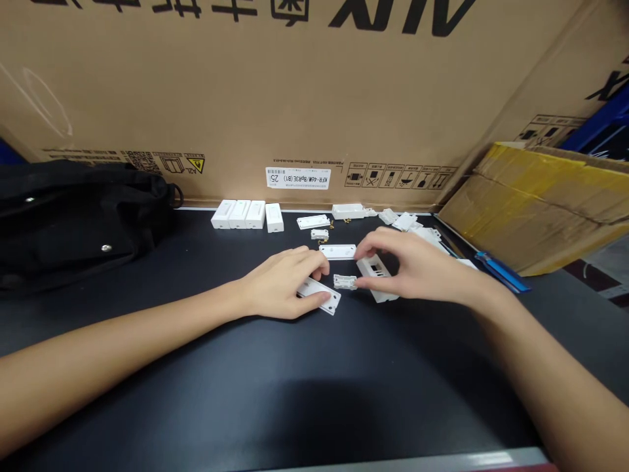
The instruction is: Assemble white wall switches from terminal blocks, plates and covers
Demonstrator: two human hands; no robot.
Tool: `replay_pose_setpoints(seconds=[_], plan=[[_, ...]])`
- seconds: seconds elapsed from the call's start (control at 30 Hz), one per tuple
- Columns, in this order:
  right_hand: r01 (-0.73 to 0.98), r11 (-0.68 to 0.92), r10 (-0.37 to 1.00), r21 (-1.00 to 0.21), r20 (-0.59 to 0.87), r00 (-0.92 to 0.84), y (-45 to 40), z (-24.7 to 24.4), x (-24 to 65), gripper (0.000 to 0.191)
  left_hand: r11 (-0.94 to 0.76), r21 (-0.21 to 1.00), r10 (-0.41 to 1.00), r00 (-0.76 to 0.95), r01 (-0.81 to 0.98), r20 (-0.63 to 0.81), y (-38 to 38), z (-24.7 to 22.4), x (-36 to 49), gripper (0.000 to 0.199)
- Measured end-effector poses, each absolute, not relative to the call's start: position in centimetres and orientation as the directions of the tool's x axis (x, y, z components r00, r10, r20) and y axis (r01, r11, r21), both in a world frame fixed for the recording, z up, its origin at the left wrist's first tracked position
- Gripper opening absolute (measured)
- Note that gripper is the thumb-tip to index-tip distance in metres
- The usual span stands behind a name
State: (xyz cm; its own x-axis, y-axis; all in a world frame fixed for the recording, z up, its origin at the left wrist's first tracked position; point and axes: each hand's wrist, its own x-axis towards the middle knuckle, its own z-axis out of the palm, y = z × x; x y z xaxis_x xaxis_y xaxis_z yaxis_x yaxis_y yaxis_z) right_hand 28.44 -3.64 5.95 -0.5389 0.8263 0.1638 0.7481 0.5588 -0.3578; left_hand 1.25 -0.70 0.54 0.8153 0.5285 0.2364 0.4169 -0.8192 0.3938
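Observation:
My left hand [285, 282] lies over one end of a flat white plastic cover [319, 295], with its fingers gripping the piece against the dark tabletop. My right hand [413, 265] arches above a white slotted plastic housing [377, 280], with thumb and fingers apart. Near that thumb sits a small grey-white plastic insert [344, 282]. A white plastic strip [337, 252] lies between my hands, just beyond my fingertips. The housing's right end is hidden under my palm.
A row of white plastic cases [238, 214] and a heap of white parts [407, 223] lie along the back of the black table [265, 373]. A printed cardboard sheet [246, 85] stands behind. A black bag [73, 223], taped cardboard box [535, 210] and blue-handled tool [501, 272] flank the work.

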Motion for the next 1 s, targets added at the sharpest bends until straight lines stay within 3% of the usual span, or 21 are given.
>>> replay_pose_setpoints(seconds=[0.13,0.23,0.43,0.53,0.63,0.77,1.0], plan=[[0.821,0.482,0.873,-0.304,0.091,-0.479,-3.5,6.7,30.0,0.043,-0.866,0.383,0.432,0.867,0.322,0.248,-0.7,0.6,1.2,0.037],[0.848,0.454,0.883,-0.272,0.012,-0.469,-3.1,6.0,30.2,0.039,-0.88,0.376,0.397,0.885,0.291,0.244,-0.6,0.7,1.2,0.032],[0.919,0.358,0.933,-0.165,0.095,-0.346,-2.4,5.6,30.1,0.04,-0.86,0.406,0.433,0.864,0.31,0.257,-0.5,0.5,1.2,0.026],[0.969,0.202,0.978,-0.14,0.075,-0.193,-2.6,7.1,31.7,0.038,-0.846,0.401,0.472,0.842,0.35,0.26,-0.5,0.4,1.2,0.028],[0.987,0.101,0.989,-0.123,-0.098,-0.114,-3.1,8.5,34.1,0.024,-0.829,0.399,0.511,0.821,0.392,0.255,-0.6,0.5,1.3,0.027],[0.972,0.171,0.909,-0.163,-0.353,-0.219,-3.6,8.5,36.1,0.017,-0.814,0.408,0.533,0.81,0.413,0.245,-0.5,0.5,1.3,0.026],[0.971,0.173,0.882,-0.168,-0.411,-0.228,-3.0,6.9,35.6,0.008,-0.814,0.42,0.528,0.814,0.403,0.243,-0.3,0.4,1.3,0.025]])
